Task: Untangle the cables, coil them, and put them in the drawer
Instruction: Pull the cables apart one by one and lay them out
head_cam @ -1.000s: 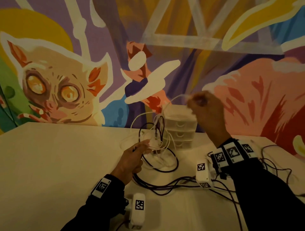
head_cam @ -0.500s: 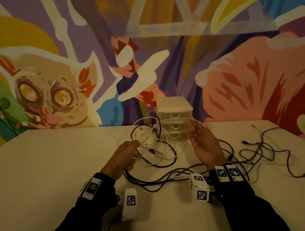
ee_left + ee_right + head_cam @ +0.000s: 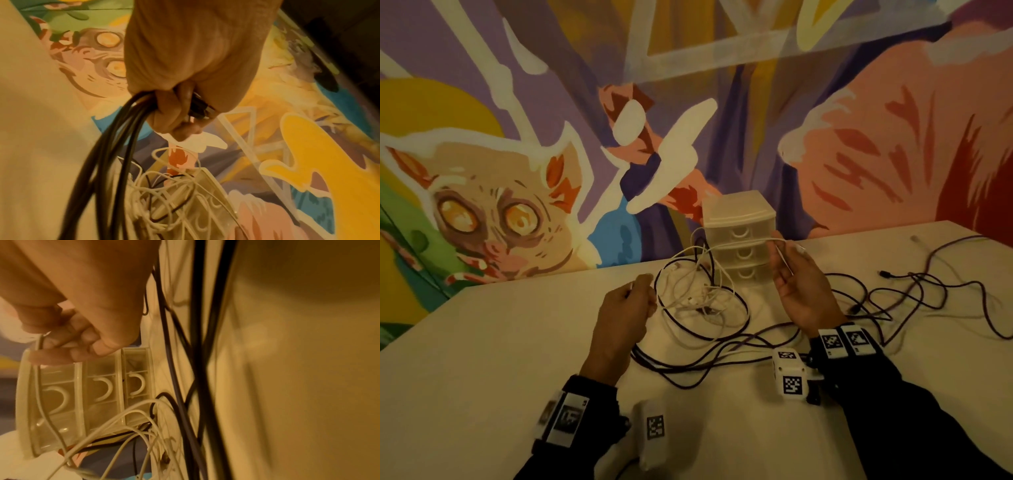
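A tangle of white cables (image 3: 698,294) lies on the table in front of a small translucent three-drawer unit (image 3: 739,240), all drawers closed. My left hand (image 3: 635,296) is a fist left of the tangle; in the left wrist view it (image 3: 185,110) grips several loops of dark cable (image 3: 115,146). My right hand (image 3: 784,255) is held palm-in before the drawers and pinches a white cable strand (image 3: 780,255) that runs from the tangle. The right wrist view shows the fingers (image 3: 61,344) curled on that strand (image 3: 39,369). More dark cable (image 3: 705,359) trails across the table between my wrists.
A second dark cable (image 3: 928,291) sprawls loosely over the right side of the white table (image 3: 500,342). A painted mural wall stands directly behind the drawers. Tagged wrist cameras (image 3: 789,373) hang by both sleeves.
My right hand came down from high in front of the wall to just above the table, still holding the white strand. The left hand stayed by the tangle.
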